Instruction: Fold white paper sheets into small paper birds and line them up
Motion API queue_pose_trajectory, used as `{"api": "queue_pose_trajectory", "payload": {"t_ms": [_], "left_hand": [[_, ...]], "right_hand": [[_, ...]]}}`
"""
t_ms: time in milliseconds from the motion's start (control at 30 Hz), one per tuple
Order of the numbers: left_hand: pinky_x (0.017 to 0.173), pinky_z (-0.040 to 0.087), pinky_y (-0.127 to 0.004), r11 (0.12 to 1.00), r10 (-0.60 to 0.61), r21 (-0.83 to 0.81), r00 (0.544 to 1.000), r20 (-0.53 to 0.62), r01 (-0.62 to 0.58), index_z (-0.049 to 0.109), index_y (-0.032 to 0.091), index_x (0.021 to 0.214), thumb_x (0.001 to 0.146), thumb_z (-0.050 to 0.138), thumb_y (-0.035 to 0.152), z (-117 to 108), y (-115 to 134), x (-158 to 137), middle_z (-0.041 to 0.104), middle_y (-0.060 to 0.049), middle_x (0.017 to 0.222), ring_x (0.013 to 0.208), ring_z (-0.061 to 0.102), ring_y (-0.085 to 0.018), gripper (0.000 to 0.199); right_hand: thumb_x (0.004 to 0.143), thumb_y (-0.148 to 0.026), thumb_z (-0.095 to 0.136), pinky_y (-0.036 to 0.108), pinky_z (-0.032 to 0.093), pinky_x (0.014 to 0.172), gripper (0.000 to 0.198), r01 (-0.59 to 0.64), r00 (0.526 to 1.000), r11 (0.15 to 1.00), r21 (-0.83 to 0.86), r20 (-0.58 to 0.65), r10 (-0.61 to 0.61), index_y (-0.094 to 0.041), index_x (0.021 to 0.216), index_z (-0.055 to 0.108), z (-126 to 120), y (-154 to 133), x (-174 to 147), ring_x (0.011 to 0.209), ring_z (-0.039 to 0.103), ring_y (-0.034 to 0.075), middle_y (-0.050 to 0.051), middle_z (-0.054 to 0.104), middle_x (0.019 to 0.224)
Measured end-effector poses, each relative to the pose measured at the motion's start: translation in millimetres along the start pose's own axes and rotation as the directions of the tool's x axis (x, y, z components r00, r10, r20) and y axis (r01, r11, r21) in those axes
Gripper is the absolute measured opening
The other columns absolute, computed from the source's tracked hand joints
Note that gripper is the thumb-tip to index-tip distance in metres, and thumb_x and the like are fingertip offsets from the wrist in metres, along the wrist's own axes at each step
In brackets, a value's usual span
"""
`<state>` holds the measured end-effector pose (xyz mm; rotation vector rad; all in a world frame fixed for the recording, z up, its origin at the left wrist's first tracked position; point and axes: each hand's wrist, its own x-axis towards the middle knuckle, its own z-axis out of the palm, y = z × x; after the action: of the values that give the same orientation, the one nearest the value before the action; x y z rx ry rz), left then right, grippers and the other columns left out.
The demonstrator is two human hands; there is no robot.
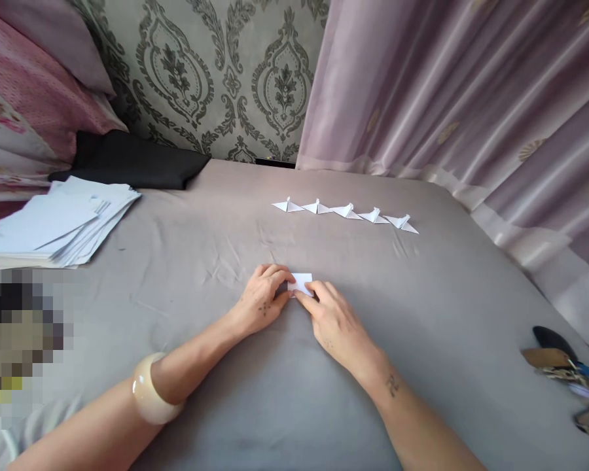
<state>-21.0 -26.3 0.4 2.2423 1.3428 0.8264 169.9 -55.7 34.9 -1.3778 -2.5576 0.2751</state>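
Observation:
A small white folded piece of paper (pixel 302 281) lies on the grey bedsheet (pixel 255 392) in front of me. My left hand (pixel 264 297) presses the paper's left side with closed fingers, the thumb at its lower edge. From the right, my right hand (pixel 338 322) grips the lower right part, its thumb reaching across the near edge. The fingertips of both hands almost meet there and hide part of that edge. Beyond the hands, several white folded paper birds (pixel 346 210) stand side by side in a row.
At the left lies a stack of white paper sheets (pixel 53 222), with a black cloth-like item (pixel 137 157) behind it. A blurred patch (pixel 17 340) covers something at the left edge. Keys and small items (pixel 552 360) lie at the far right, near the curtain (pixel 422 85).

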Motion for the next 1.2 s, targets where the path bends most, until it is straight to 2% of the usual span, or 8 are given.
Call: {"api": "queue_pose_trajectory", "payload": {"t_ms": [300,400,533,700,867,967,1067,1200], "left_hand": [[0.095,0.044,-0.039,0.998,-0.018,0.065,0.999,0.039,0.015,0.059,0.020,0.106,0.089,0.049,0.015,-3.5,8.5,-5.2,0.063,-0.007,0.116,0.111,0.053,-0.023,0.021],[0.089,0.044,-0.038,0.985,-0.023,0.172,0.996,0.081,0.008,0.061,0.023,0.104,0.092,0.046,0.017,-8.9,18.1,-8.6,0.064,-0.005,0.117,0.110,0.055,-0.023,0.020],[0.088,0.041,-0.039,0.946,0.025,0.319,0.995,0.094,-0.053,0.062,0.022,0.104,0.096,0.043,0.024,-12.1,27.0,-13.4,0.067,-0.005,0.118,0.112,0.056,-0.023,0.021],[0.086,0.040,-0.038,0.933,0.046,0.353,0.997,0.068,-0.067,0.065,0.022,0.097,0.094,0.053,0.037,-8.6,21.2,-11.4,0.069,-0.003,0.115,0.106,0.058,-0.022,0.020],[0.080,0.044,-0.034,0.909,0.161,0.383,0.986,0.042,-0.165,0.067,0.020,0.090,0.097,0.047,0.030,-4.9,14.6,-6.2,0.068,-0.005,0.107,0.098,0.056,-0.021,0.023],[0.074,0.046,-0.032,0.847,0.266,0.458,0.961,0.078,-0.271,0.066,0.016,0.086,0.099,0.041,0.022,-3.5,17.2,-5.9,0.066,-0.008,0.093,0.087,0.056,-0.020,0.029],[0.068,0.046,-0.032,0.794,0.301,0.523,0.948,0.105,-0.310,0.064,0.015,0.082,0.097,0.041,0.019,-2.7,19.6,-6.0,0.064,-0.007,0.081,0.076,0.056,-0.020,0.027],[0.066,0.046,-0.031,0.804,0.334,0.505,0.941,0.054,-0.314,0.062,0.016,0.079,0.096,0.041,0.018,-1.9,16.1,-5.3,0.063,-0.005,0.075,0.072,0.056,-0.019,0.026]], "right_hand": [[0.084,0.003,0.033,0.038,0.050,0.080,0.062,-0.028,0.989,0.988,-0.149,0.137,0.048,-0.020,0.140,0.047,-4.1,-17.1,-2.4,0.103,0.053,0.026,0.016,0.053,0.122],[0.087,0.001,0.034,0.034,0.050,0.080,0.057,-0.055,0.992,0.991,-0.125,0.105,0.069,-0.022,0.136,0.051,-1.4,-17.7,-3.6,0.106,0.054,0.025,0.014,0.054,0.123],[0.092,-0.003,0.032,0.034,0.049,0.083,0.045,-0.066,0.996,0.993,-0.096,0.057,0.071,-0.015,0.126,0.059,0.8,-14.0,-7.4,0.108,0.055,0.024,0.015,0.057,0.122],[0.091,-0.003,0.032,0.033,0.048,0.077,0.040,-0.135,0.989,0.983,-0.124,0.043,0.141,-0.012,0.110,0.066,-2.7,-9.4,-10.8,0.104,0.057,0.024,0.015,0.061,0.114],[0.086,-0.004,0.040,0.031,0.045,0.070,0.031,-0.166,0.986,0.985,-0.052,-0.013,0.166,-0.019,0.095,0.066,-7.3,-0.4,-6.2,0.099,0.058,0.021,0.008,0.063,0.106],[0.086,-0.009,0.045,0.031,0.045,0.073,0.026,-0.152,0.985,0.988,0.020,-0.077,0.153,-0.021,0.100,0.063,-7.7,7.2,-2.4,0.099,0.057,0.020,0.005,0.063,0.105],[0.084,-0.011,0.050,0.032,0.045,0.077,0.031,-0.105,0.987,0.993,0.058,-0.119,0.111,-0.023,0.111,0.060,-5.9,12.1,-0.7,0.104,0.056,0.020,0.005,0.060,0.116],[0.083,-0.013,0.052,0.032,0.046,0.078,0.036,-0.073,0.985,0.993,0.093,-0.152,0.086,-0.024,0.117,0.059,-1.2,16.4,0.5,0.106,0.056,0.021,0.005,0.058,0.121]]}}
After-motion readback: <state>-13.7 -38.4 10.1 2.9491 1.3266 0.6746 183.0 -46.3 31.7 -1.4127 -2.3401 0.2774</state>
